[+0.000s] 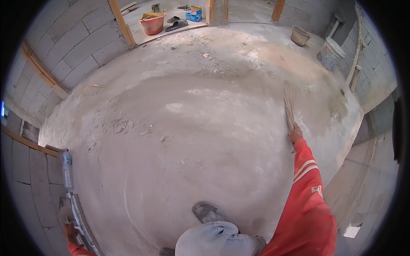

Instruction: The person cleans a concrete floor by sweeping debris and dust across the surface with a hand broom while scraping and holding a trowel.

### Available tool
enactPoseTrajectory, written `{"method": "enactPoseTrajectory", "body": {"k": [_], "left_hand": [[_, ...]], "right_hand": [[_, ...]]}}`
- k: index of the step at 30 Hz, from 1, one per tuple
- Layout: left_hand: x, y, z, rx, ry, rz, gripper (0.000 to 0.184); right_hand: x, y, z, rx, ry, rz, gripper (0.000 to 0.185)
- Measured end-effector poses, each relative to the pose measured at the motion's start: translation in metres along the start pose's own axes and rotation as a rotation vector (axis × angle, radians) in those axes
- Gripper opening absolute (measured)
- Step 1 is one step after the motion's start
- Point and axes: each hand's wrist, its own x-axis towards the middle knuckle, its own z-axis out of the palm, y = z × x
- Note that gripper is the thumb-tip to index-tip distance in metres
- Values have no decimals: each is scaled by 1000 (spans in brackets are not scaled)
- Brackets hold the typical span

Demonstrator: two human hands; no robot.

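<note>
My right hand [295, 135] is closed around a bundle of thin sticks, a stick broom [289, 109]. Its bristle tips point away from me and lie over the grey, dusty floor [205, 145]. At the lower left my left hand [70, 233] is closed around the handle of a grey tool that looks like a trowel [65, 213]. It is close to the block wall, beside long metal or wooden strips [81, 222]. Just beyond it a clear plastic bottle [67, 168] stands against the wall.
Loose rubble [121, 126] and dust lie on the floor ahead. A red basin [152, 24], dark sandals [176, 25] and a blue box [194, 15] stand by the far doorway. A grey bucket [300, 36] and a white bucket [330, 53] are at the far right.
</note>
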Motion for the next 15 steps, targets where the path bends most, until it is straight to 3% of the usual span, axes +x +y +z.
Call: {"method": "enactPoseTrajectory", "body": {"k": [2,4,8,12,15], "left_hand": [[10,2,-6,-2,-17,36,34],[11,14,-11,105,-51,135,31],[9,31,-16,231,-35,331,28],[-35,120,-18,294,50,393,29],[-20,156,4,248,113,440,30]], "right_hand": [[-5,-94,-15,18,-211,-43,79],[-5,-156,2,38,-217,-215,77],[-15,-279,43,2,-359,-278,77],[-53,-393,75,51,-465,-335,74],[-97,-480,87,94,-609,-410,70]]}}
